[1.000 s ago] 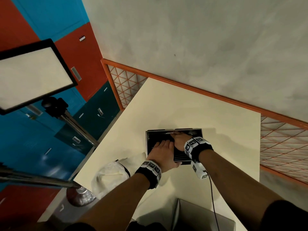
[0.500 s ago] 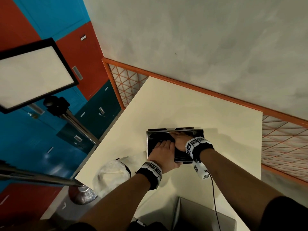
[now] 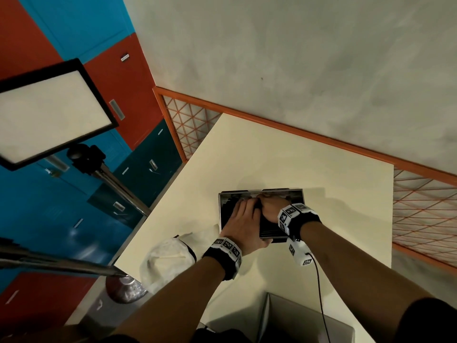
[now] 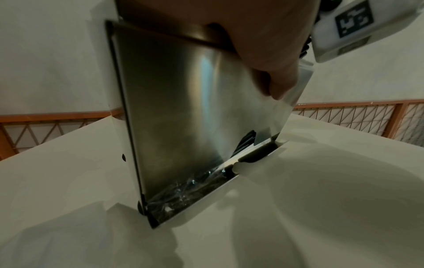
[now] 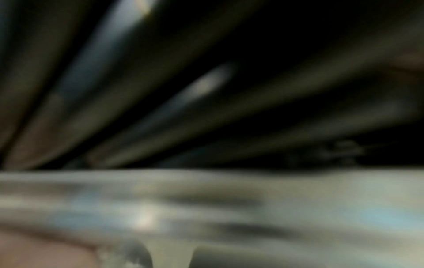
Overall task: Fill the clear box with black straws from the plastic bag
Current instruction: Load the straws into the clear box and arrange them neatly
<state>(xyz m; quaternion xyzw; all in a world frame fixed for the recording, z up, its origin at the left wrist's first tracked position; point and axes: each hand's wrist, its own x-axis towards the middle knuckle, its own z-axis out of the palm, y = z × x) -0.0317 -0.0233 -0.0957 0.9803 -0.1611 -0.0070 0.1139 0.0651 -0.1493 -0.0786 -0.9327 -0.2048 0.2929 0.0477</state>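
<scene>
The clear box (image 3: 295,194) stands on the cream table (image 3: 272,157), packed with black straws (image 3: 226,210). My left hand (image 3: 243,219) lies across its top, fingers straight on the straws; its thumb (image 4: 275,79) presses the near wall of the box (image 4: 183,108). My right hand (image 3: 270,205) is over the straws from the right, its fingers hidden behind the knuckles. The right wrist view is a blurred close-up of straws (image 5: 160,90) above the box wall (image 5: 229,199). The crumpled plastic bag (image 3: 168,258) lies at the table's left corner.
A light panel (image 3: 49,115) on a stand, with its round base (image 3: 123,290), sits left of the table. A grey open box (image 3: 296,323) is at the near edge. A cable (image 3: 319,280) hangs from my right wrist. An orange rail (image 3: 296,132) runs behind the table.
My left hand's fingers have slid a little farther across the straws. The right hand and the box have stayed in place.
</scene>
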